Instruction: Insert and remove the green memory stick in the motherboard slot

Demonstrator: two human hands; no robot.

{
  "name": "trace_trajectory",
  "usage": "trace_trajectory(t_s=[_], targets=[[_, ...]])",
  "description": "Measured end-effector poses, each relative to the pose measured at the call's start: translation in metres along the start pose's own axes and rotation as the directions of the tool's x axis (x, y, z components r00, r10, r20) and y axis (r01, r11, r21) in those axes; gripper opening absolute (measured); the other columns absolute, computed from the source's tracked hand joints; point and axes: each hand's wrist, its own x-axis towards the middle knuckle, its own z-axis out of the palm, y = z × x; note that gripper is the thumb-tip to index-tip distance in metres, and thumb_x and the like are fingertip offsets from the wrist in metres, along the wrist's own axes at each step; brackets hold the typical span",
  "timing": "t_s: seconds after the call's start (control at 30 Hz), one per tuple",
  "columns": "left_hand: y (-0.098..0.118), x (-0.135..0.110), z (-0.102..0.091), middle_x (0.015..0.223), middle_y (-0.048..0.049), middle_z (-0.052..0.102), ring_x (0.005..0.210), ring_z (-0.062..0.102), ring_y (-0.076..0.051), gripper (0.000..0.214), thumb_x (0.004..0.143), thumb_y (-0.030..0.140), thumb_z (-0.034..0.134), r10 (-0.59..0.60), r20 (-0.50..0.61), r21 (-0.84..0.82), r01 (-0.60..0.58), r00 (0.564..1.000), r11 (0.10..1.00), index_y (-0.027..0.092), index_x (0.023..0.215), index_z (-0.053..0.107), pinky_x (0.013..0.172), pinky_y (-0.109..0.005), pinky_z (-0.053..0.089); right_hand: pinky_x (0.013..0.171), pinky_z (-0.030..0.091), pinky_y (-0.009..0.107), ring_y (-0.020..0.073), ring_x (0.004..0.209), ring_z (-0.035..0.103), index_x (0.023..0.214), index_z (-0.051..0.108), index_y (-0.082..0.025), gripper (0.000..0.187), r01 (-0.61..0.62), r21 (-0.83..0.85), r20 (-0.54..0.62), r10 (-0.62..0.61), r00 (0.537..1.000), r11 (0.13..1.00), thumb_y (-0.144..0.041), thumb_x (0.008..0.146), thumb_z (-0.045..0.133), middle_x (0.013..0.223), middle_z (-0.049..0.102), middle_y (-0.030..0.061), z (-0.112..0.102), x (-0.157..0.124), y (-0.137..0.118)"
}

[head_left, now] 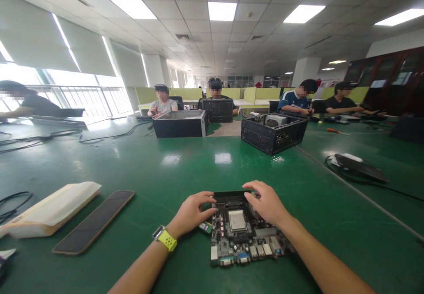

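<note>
Lying flat on the worktop (pixel 198 166), the motherboard (pixel 243 234) looked stiff, light and fragile; left hand (pixel 192 214) and right hand (pixel 266 203) closed fingers on its far edge, the safest hold.

Both hands on a motherboard (pixel 243 236) on the green table (pixel 185 170): left hand (pixel 191 213) grips its left edge, right hand (pixel 267 203) its far edge, CPU (pixel 237 219) between them.

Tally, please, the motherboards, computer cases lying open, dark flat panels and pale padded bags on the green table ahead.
Motherboard: 1
Open computer cases: 2
Dark flat panel: 1
Pale padded bag: 1
Total: 5
</note>
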Motion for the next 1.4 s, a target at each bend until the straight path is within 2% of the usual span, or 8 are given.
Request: trace_trajectory(t_s=[0.13,0.3,0.47,0.67,1.03,1.2,1.3,1.4], targets=[[-0.002,0.001,0.000,0.114,-0.0070,0.064,0.078,0.063,-0.018,0.024,0.077,0.033,0.062,0.009,-0.016,0.018,-0.009,1.000,1.000,0.023,0.097,0.070,0.063,-0.025,0.050,0.094,0.036,0.033,0.0205,0.109,0.049,0.117,0.057,-0.018,0.038,-0.048,-0.231,0.060,0.063,0.996,0.972,-0.027,0.081,0.052,0.115,0.060,0.0073,0.007,0.007,0.023],[0.001,0.001,-0.001,0.113,-0.0053,0.064,0.092,0.062,-0.021,0.022,0.076,0.030,0.062,0.029,-0.021,0.071,-0.027,0.999,0.997,0.025,0.096,0.070,0.073,-0.029,0.051,0.088,0.037,0.031,0.0201,0.101,0.050,0.103,0.064,-0.020,0.026,-0.086,-0.309,0.065,0.112,0.992,0.947,-0.026,0.083,0.048,0.102,0.064,0.0045,0.012,0.005,0.020],[0.002,0.000,-0.002,0.113,-0.0048,0.064,0.097,0.061,-0.022,0.024,0.073,0.026,0.062,0.051,-0.020,0.085,-0.049,0.999,0.995,0.025,0.096,0.070,0.084,-0.031,0.049,0.086,0.037,0.029,0.0183,0.098,0.052,0.097,0.066,-0.023,0.025,-0.092,-0.327,0.077,0.123,0.989,0.941,-0.025,0.085,0.044,0.099,0.066,0.0027,0.011,0.006,0.021],[0.000,-0.001,0.000,0.124,-0.0049,0.059,0.097,0.061,-0.022,0.039,0.075,0.022,0.059,0.061,-0.009,0.061,-0.060,0.998,0.996,0.026,0.115,0.062,0.077,-0.031,0.052,0.087,0.037,0.027,0.0168,0.096,0.054,0.097,0.068,-0.024,0.027,-0.074,-0.297,0.052,0.093,0.994,0.952,-0.022,0.085,0.043,0.098,0.067,0.0012,0.010,0.007,0.025],[-0.005,0.000,0.002,0.124,-0.0062,0.058,0.091,0.062,-0.020,0.038,0.076,0.025,0.061,0.054,-0.022,0.017,-0.054,0.998,0.998,0.025,0.114,0.062,0.072,-0.029,0.052,0.085,0.038,0.027,0.0163,0.097,0.056,0.100,0.066,-0.023,0.027,-0.087,-0.277,0.072,0.110,0.991,0.957,-0.022,0.084,0.044,0.101,0.066,0.0018,0.011,0.009,0.026],[-0.002,-0.001,0.000,0.121,-0.0061,0.060,0.078,0.063,-0.016,0.034,0.077,0.025,0.061,0.060,-0.021,0.002,-0.060,0.998,0.998,0.025,0.110,0.064,0.065,-0.026,0.051,0.087,0.037,0.030,0.0191,0.100,0.052,0.100,0.065,-0.020,0.024,-0.002,-0.278,-0.040,-0.009,0.999,0.961,-0.028,0.084,0.050,0.103,0.064,0.0049,0.006,-0.003,-0.009],[0.001,-0.001,-0.004,0.117,-0.0058,0.062,0.065,0.059,-0.012,0.028,0.079,0.029,0.059,0.058,-0.053,-0.023,-0.059,0.997,0.998,0.024,0.106,0.066,0.055,-0.022,0.047,0.078,0.039,0.028,0.0168,0.086,0.056,0.086,0.066,-0.022,0.024,0.190,-0.203,0.128,-0.167,0.978,0.960,-0.036,0.088,0.046,0.087,0.066,0.0019,0.012,-0.024,-0.047],[0.001,0.000,-0.008,0.105,-0.0056,0.066,0.056,0.052,-0.010,0.023,0.084,0.033,0.054,0.036,-0.140,-0.031,-0.041,0.990,0.999,0.020,0.098,0.068,0.050,-0.020,0.042,0.071,0.041,0.029,0.0181,0.079,0.059,0.086,0.065,-0.024,0.033,0.345,-0.179,0.326,-0.275,0.904,0.921,-0.052,0.084,0.047,0.082,0.067,0.0007,0.028,-0.046,-0.074]])
